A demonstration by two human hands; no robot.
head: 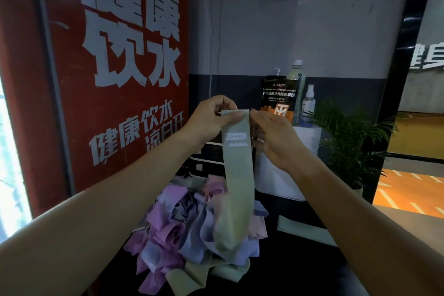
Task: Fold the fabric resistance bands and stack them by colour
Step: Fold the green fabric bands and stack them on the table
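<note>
While my left hand (pixel 211 115) pinches the top edge of the green band (pixel 237 163) between thumb and curled fingers, I hold it raised in front of me so that it hangs straight down, its lower end blurred over the pile. My right hand (pixel 271 137) is at the band's other top corner; its fingers (pixel 258 119) are loosely curled at the edge, though I cannot tell how firmly they grip. A small white label shows on the band just below my left thumb.

Beneath it, on the dark counter (pixel 300 271), lies the pile of loose bands (pixel 192 230), purple, blue-grey, pink and green tangled together. To the right of the pile, partly hidden behind my right forearm, a folded green band (pixel 302 227) lies flat on the counter.

Farther back stands a white box (pixel 283 175); what it contains I cannot see. On top of it are a black and orange powder pouch (pixel 280 98), a pale drink bottle (pixel 296 74) with a white cap behind it, a pump dispenser, and a small clear spray bottle (pixel 308 103). A potted palm (pixel 353 142) stands to the right, and a red poster (pixel 120 67) with white characters covers the wall at left.
</note>
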